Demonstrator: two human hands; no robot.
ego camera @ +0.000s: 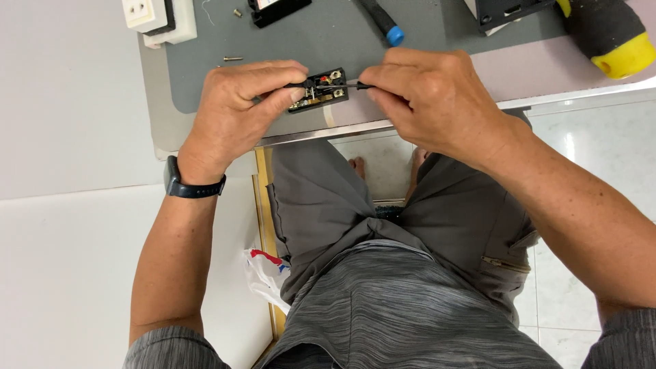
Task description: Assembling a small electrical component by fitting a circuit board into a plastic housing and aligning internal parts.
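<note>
The left hand (236, 102) pinches a small black switch module (319, 89) by its left end, holding it just above the near edge of the grey mat (328, 37) on the worktop (154, 102). The right hand (427, 96) has its grip pressed around a thin screwdriver (345, 86), whose tip rests on the module's top among brass terminals. A loose screw (232, 59) lies near the left hand. A white socket plate (160, 19) sits at the mat's far left corner; a yellow-and-black tool handle (611, 34) lies far right. A white plastic bag (266, 273) with red and blue marks lies on the floor.
</note>
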